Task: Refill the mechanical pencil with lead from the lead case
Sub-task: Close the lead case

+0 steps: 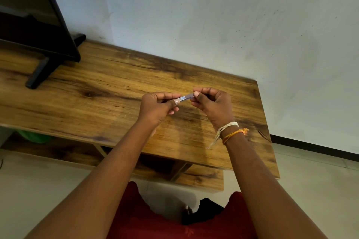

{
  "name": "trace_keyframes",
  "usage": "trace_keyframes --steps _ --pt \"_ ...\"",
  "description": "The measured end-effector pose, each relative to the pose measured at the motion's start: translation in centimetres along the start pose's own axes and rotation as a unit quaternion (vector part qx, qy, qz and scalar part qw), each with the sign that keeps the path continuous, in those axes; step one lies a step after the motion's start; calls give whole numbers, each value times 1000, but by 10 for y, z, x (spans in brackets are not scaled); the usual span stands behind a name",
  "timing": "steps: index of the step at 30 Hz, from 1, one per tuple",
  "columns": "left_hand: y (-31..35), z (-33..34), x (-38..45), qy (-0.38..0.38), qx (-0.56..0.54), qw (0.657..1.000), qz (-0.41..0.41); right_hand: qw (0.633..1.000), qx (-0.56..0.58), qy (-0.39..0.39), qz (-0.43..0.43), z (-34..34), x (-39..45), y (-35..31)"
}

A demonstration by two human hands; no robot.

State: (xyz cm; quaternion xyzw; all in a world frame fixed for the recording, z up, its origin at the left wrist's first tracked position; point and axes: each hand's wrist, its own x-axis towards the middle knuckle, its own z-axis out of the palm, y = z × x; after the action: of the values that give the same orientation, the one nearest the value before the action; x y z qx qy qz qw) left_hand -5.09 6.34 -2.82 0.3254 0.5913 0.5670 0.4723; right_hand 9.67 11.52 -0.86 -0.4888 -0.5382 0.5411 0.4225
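A slim greyish-blue stick with a small white label (pixel 186 97), either the mechanical pencil or the lead case, is held level above the wooden table (pixel 101 91). My left hand (pixel 158 107) pinches its left end between thumb and fingers. My right hand (pixel 211 104) pinches its right end. Both ends are hidden inside my fingers. Only the short middle stretch shows between the hands. I see no second pencil or case on the table.
A black screen on a black stand (pixel 44 44) occupies the table's back left. A white wall rises behind the table. The table's right edge (pixel 269 132) lies close to my right wrist. A lower shelf and something green (pixel 34 137) sit under the tabletop.
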Motion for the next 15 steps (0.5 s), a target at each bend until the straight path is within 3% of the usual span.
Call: trace_keyframes --steps 9,15 --pt "1 -5 1 0 -13 1000 -9 1000 -4 -30 5 -8 0 -8" --pt "2 -8 1 -22 34 999 5 994 -101 -44 -1 -12 1 -11"
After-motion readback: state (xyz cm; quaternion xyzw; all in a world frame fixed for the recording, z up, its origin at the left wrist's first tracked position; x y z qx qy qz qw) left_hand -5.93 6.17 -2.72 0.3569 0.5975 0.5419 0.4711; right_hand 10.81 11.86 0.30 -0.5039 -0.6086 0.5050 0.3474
